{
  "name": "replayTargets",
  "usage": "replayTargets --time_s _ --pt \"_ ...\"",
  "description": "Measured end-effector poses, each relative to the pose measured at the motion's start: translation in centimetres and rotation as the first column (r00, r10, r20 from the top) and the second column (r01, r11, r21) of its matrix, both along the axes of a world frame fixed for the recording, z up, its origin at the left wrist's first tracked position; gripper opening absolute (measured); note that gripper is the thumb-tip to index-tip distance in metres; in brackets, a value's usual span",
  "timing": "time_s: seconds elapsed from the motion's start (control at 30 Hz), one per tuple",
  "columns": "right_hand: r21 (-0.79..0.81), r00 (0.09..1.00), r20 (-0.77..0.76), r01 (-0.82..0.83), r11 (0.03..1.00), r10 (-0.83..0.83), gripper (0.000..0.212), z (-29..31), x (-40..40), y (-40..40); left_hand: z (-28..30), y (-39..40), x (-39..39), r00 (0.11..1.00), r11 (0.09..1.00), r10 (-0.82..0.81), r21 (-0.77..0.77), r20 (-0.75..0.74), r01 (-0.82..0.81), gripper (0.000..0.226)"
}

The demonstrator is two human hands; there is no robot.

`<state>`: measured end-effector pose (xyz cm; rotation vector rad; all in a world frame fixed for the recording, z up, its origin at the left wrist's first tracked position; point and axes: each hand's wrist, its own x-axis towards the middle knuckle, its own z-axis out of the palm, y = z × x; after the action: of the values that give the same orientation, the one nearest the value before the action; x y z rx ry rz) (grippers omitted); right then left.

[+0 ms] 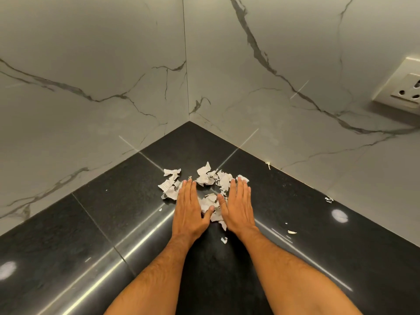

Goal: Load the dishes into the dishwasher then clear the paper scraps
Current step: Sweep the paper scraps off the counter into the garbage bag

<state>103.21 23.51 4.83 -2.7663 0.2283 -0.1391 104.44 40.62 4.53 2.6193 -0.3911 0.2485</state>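
Note:
Torn white paper scraps (205,178) lie in a loose pile on the black stone counter (113,212), near the corner where two marble walls meet. My left hand (189,211) lies flat with straight fingers at the pile's left side, its thumb touching scraps in the middle. My right hand (237,208) lies flat on the pile's right side, fingers straight, covering some pieces. More scraps (169,185) sit just left of my left hand. No dishes or dishwasher are in view.
Stray bits lie apart: one small scrap (224,240) between my wrists, one (291,232) to the right, one (328,199) by the right wall. A wall socket (404,87) sits on the right marble wall (295,64). Both walls close off the corner.

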Motion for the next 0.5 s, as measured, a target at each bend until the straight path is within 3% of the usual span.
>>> replayTargets --time_s 0.3,0.5 --pt "0.008 0.993 -0.021 -0.117 0.993 0.117 0.078 2.1 6.9 -0.6 1.7 3.4 5.9 0.997 0.999 0.050 -0.001 0.055 -0.050 0.093" --pt "-0.006 0.949 -0.090 -0.305 0.952 0.303 0.071 2.2 11.5 1.3 1.4 6.0 10.0 0.980 0.983 0.184 -0.004 -0.078 -0.184 0.094"
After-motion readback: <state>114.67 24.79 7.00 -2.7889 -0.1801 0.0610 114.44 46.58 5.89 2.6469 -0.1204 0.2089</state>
